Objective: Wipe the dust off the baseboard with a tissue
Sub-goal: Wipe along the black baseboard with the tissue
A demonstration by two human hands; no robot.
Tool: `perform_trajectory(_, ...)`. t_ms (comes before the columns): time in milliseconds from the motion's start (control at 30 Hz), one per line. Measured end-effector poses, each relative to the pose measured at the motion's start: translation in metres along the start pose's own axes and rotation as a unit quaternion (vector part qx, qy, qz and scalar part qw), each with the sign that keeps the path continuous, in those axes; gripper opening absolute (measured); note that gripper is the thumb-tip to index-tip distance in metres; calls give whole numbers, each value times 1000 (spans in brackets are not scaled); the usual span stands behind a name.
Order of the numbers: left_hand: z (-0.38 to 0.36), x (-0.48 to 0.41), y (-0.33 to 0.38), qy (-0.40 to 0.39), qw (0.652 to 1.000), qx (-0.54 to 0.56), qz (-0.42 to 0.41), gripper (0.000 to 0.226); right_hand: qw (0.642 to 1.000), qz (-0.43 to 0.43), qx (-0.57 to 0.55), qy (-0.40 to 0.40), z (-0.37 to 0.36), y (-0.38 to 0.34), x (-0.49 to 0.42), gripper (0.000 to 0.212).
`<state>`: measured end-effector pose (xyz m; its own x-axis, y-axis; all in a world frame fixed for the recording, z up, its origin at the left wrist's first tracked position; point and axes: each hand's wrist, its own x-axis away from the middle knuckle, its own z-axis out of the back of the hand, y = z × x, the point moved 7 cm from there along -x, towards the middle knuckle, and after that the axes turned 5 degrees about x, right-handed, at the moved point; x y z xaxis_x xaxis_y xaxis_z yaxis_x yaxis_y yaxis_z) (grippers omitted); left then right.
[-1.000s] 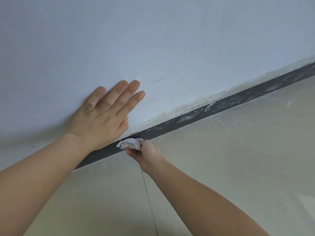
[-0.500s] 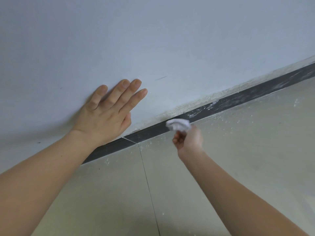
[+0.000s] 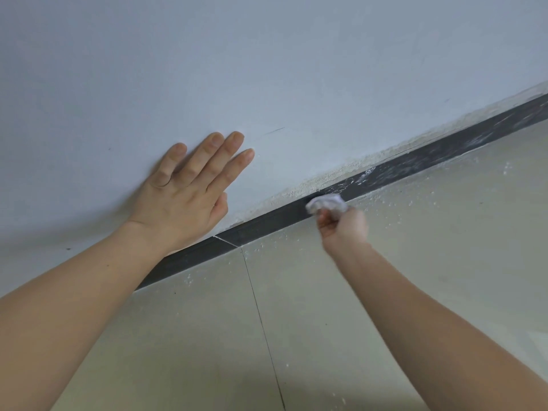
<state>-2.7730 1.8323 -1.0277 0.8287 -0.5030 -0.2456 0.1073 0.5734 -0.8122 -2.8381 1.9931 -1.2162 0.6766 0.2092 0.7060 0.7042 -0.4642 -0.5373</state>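
Observation:
A dark grey baseboard (image 3: pixel 267 223) runs diagonally from lower left to upper right between wall and floor. Its right stretch (image 3: pixel 421 161) carries white dust streaks; the part left of the tissue looks darker and cleaner. My right hand (image 3: pixel 344 226) is closed around a crumpled white tissue (image 3: pixel 326 203), which presses on the baseboard. My left hand (image 3: pixel 189 191) lies flat on the pale wall (image 3: pixel 267 69) above the baseboard, fingers spread and holding nothing.
Beige floor tiles (image 3: pixel 385 292) fill the lower half, with a thin grout line (image 3: pixel 261 315) and white crumbs scattered near the baseboard. Rough crumbling plaster (image 3: pixel 341 173) edges the wall just above the baseboard.
My right hand has slid the tissue to the right along the baseboard, from beside my left hand to well past it. My left hand has stayed flat on the wall.

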Motion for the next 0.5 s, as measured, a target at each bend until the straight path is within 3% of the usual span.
perform_trajectory(100, 0, -1, 1, 3, 1000, 2, 1, 67, 998, 13, -40, 43, 28, -24, -2, 49)
perform_trajectory(200, -2, 0, 1, 10, 1000, 0, 8, 67, 995, -20, 93, -14, 10, 3, 6, 60)
perform_trajectory(300, -2, -1, 1, 4, 1000, 6, 11, 67, 960, -138, 227, -94, -24, 80, 25, 25)
perform_trajectory(400, -2, 0, 2, 2, 1000, 0, 8, 68, 949, -227, 199, -95, -50, 136, 38, 24)
perform_trajectory(500, -3, 1, 3, 10, 1000, -2, 4, 70, 960, -228, 134, -90, -70, 141, 33, 28)
